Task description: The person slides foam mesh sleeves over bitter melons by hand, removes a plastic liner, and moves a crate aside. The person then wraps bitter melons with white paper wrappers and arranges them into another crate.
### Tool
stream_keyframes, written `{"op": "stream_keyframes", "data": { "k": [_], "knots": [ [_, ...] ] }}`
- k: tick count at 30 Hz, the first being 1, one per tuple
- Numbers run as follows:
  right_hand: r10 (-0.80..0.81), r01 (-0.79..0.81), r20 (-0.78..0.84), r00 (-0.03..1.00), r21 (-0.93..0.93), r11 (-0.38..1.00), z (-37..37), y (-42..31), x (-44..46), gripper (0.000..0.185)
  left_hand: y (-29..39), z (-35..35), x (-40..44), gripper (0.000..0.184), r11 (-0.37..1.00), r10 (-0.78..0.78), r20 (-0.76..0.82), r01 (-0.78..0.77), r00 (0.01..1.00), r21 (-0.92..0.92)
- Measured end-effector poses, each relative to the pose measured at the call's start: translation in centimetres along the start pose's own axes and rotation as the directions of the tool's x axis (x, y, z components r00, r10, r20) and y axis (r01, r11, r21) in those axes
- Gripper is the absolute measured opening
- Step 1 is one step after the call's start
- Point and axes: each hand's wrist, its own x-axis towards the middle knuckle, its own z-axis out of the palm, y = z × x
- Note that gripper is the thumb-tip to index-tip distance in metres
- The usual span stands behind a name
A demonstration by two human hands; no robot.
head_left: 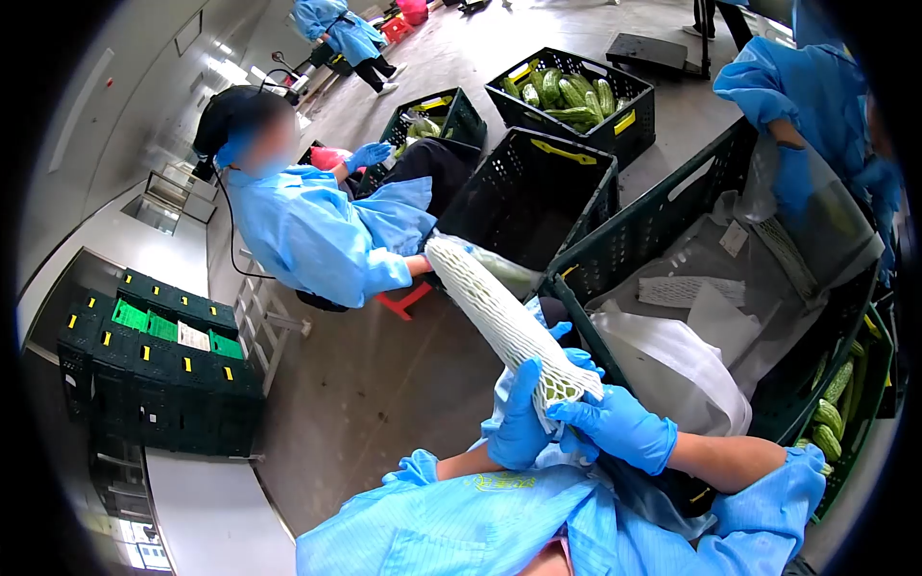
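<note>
A long green bitter melon in a white foam net sleeve [499, 305] slants up and away from me in the middle of the view. My left hand [519, 422], in a blue glove, is closed around its near end from the left. My right hand [619, 427], also gloved in blue, pinches the net at the same end. Green skin shows through the mesh there. Beside my right hand stands a large dark crate [624, 240] holding clear plastic film, white sheeting [672, 360] and a loose white foam net [690, 291].
A co-worker in a blue gown [307, 230] sits at the left; another [802, 86] handles plastic film at the right. Crates of bitter melons [576, 96] stand beyond and at the right [831, 422]. Dark crates [158, 374] are stacked at the left.
</note>
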Motion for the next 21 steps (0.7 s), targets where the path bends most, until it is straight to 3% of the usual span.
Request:
{"op": "stream_keyframes", "data": {
  "k": [4,7,9,12,13,14,15,16,18,20,21],
  "knots": [
    [-0.096,0.094,-0.039,0.995,-0.054,0.994,0.2,0.5,-0.1,0.038,-0.6,0.1,-0.6,0.077,0.999,0.011,-0.016,-0.012,1.0,-0.037],
    [0.097,-0.097,-0.025,0.995,0.004,0.995,0.2,-0.9,-0.6,0.035,-1.2,-0.5,-1.4,0.084,0.984,-0.027,0.025,0.022,0.999,0.175],
    [0.089,-0.089,0.016,0.996,-0.025,0.996,0.2,-2.5,-0.9,0.036,-1.0,0.2,-2.2,0.08,0.986,-0.1,0.04,0.093,0.994,0.142],
    [0.012,-0.012,0.032,0.999,0.005,1.0,0.3,-1.8,-0.9,0.04,0.6,0.9,-1.5,0.068,0.976,-0.07,0.074,0.052,0.995,0.213],
    [-0.024,0.024,0.014,1.0,-0.056,0.998,0.3,-1.7,-0.9,0.044,1.0,1.2,-1.8,0.063,0.959,-0.054,-0.035,0.062,0.998,0.278],
    [-0.062,0.062,0.001,0.998,-0.121,0.991,0.3,-1.8,-1.0,0.048,1.0,0.5,-1.4,0.059,0.961,0.004,-0.007,-0.002,1.0,0.275],
    [0.022,-0.012,0.052,0.998,-0.186,0.983,0.1,-2.8,-1.5,0.051,0.9,-0.8,-0.8,0.059,0.945,0.091,-0.012,-0.083,0.996,0.315],
    [0.111,-0.083,0.099,0.989,-0.251,0.964,-0.2,-3.6,-2.2,0.054,1.0,-0.8,0.0,0.063,0.89,0.279,-0.056,-0.237,0.959,0.389],
    [-0.178,0.204,0.102,0.979,-0.386,0.9,-0.6,-2.3,-1.4,0.063,1.4,1.2,0.9,0.057,0.783,0.492,0.002,-0.444,0.871,0.437],
    [-0.274,0.282,0.075,0.959,-0.379,0.882,-0.7,-3.2,-1.9,0.058,2.5,-0.4,1.8,0.067,0.817,0.436,0.064,-0.425,0.897,0.391],
    [-0.412,0.366,0.034,0.911,-0.529,0.765,-1.0,-3.3,-1.9,0.059,3.0,-0.5,2.0,0.067,0.828,0.415,0.054,-0.402,0.908,0.39]
  ]
}}
